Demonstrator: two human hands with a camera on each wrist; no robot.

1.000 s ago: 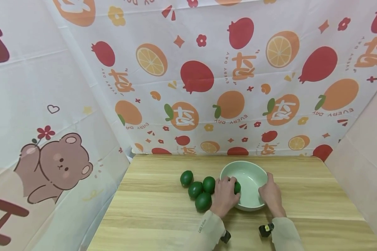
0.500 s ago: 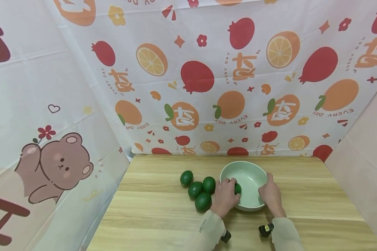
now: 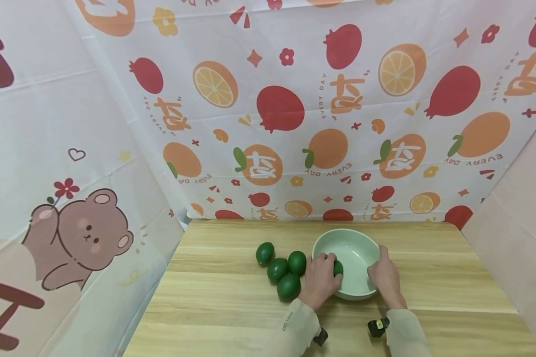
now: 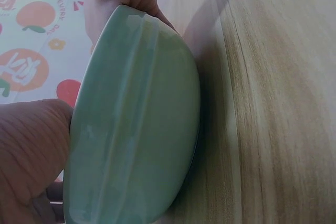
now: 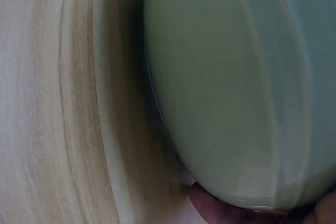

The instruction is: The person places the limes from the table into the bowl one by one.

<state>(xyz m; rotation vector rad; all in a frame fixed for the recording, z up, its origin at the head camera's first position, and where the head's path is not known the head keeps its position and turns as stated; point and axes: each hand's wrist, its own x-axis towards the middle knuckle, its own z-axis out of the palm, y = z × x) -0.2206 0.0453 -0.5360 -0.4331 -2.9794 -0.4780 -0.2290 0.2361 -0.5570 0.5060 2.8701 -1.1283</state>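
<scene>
A pale green bowl point(image 3: 353, 250) stands on the wooden table. My left hand point(image 3: 320, 281) reaches over its left rim and grips a dark green lime point(image 3: 338, 268) just inside, mostly covered by the fingers. On the bowl's right side, my right hand point(image 3: 386, 278) holds the rim, thumb inside and fingers outside. The left wrist view shows the bowl's outer wall point(image 4: 142, 114) with the left hand point(image 4: 31, 150) at the rim, the lime hidden. From the right wrist, fingertips point(image 5: 215, 206) show against the bowl's underside point(image 5: 210, 87).
Several more dark green limes lie left of the bowl, one point(image 3: 265, 253) farther back and another point(image 3: 289, 287) close to the left wrist. Behind the table point(image 3: 214, 297) hangs a fruit-print cloth point(image 3: 277, 163); a bear-print cloth point(image 3: 80, 163) hangs on the left.
Almost nothing moves: both hands, the lime and the bowl keep their places, with only a slight shift of the head view.
</scene>
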